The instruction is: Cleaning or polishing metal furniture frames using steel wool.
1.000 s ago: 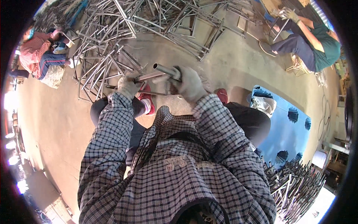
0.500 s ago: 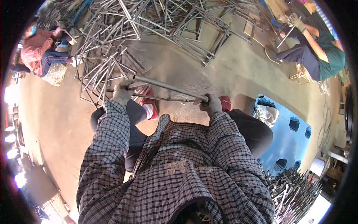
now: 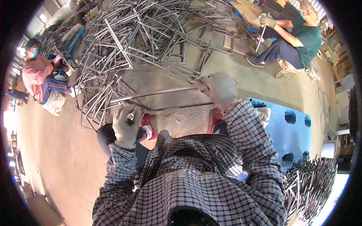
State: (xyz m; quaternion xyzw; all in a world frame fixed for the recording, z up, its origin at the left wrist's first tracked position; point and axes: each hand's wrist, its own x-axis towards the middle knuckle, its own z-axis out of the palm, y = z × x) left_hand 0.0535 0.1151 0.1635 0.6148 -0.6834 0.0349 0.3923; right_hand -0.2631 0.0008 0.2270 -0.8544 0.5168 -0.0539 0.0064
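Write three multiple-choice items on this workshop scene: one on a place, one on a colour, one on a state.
1. Where does the big heap of grey metal rods lie?
A. On the floor ahead of the person
B. On a table
C. In a cart

2. What colour are the person's shoes?
A. Black
B. Red
C. White

3. How does the gloved right hand stand to the long thin metal rod?
A. Far from it
B. Resting flat on the floor
C. Closed around its end

Answers:
1 A, the heap spreads over the concrete floor.
2 B, both toes show red.
3 C, the glove wraps the rod's end.
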